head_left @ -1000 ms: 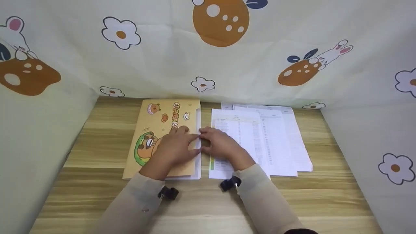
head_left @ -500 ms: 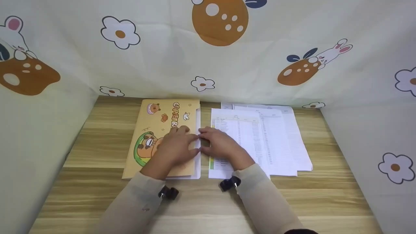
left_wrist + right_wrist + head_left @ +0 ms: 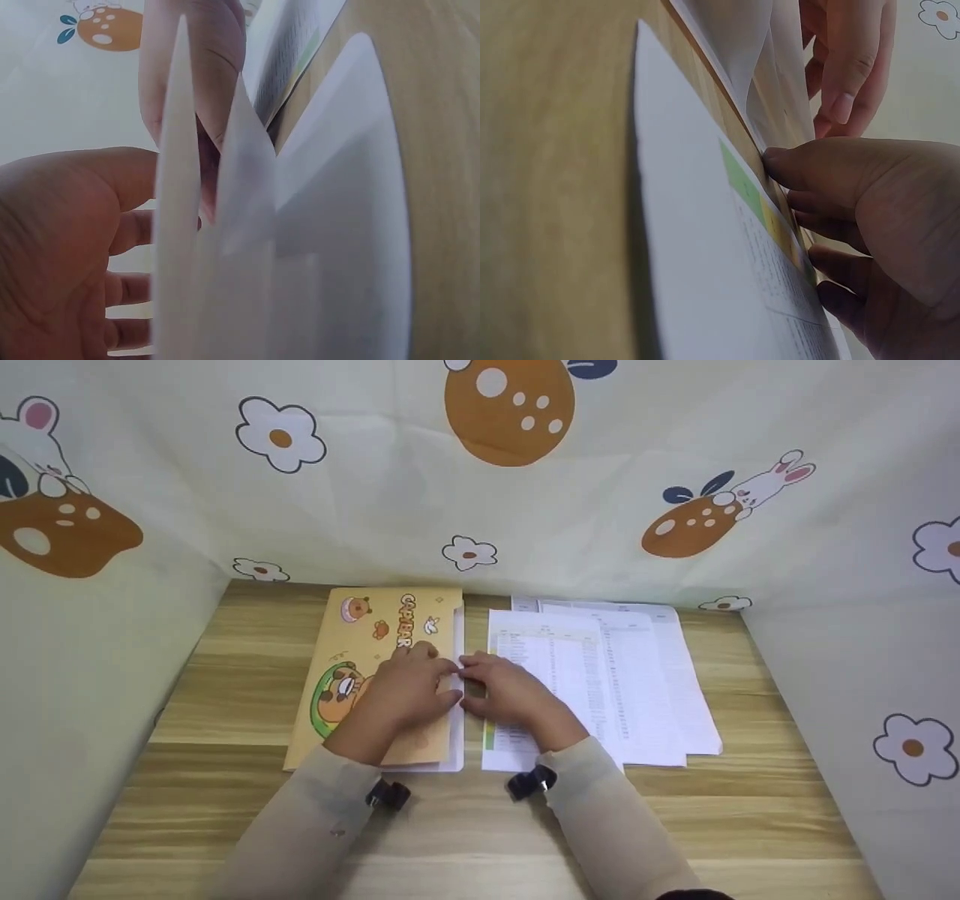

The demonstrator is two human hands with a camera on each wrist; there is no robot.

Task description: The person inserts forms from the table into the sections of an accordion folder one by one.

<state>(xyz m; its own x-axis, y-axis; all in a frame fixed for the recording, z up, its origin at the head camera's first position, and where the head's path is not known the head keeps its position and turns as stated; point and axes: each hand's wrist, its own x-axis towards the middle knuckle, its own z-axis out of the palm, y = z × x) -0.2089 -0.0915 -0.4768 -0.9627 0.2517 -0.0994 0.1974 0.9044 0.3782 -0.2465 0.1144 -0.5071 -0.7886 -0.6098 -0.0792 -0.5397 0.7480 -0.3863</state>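
A tan paper folder with capybara pictures lies on the table, white leaves showing along its right edge. My left hand rests over the cover, thumb and forefinger reaching to that edge; its fingertips are hidden behind the raised cover in the left wrist view. From the right, my right hand meets the same edge. Its thumb touches the leaf edges in the right wrist view, and its fingers point the same way. Between the cover and the white leaves there are gaps, with right fingers beyond them.
Overlapping printed sheets lie under and right of my right forearm; the nearest sheet has a green and yellow strip along its edge. A patterned cloth hangs behind and at both sides of the wooden table.
My left hand has shifted very slightly, its thumb a little higher along the folder's edge. The right hand, the folder and the sheets look unmoved.
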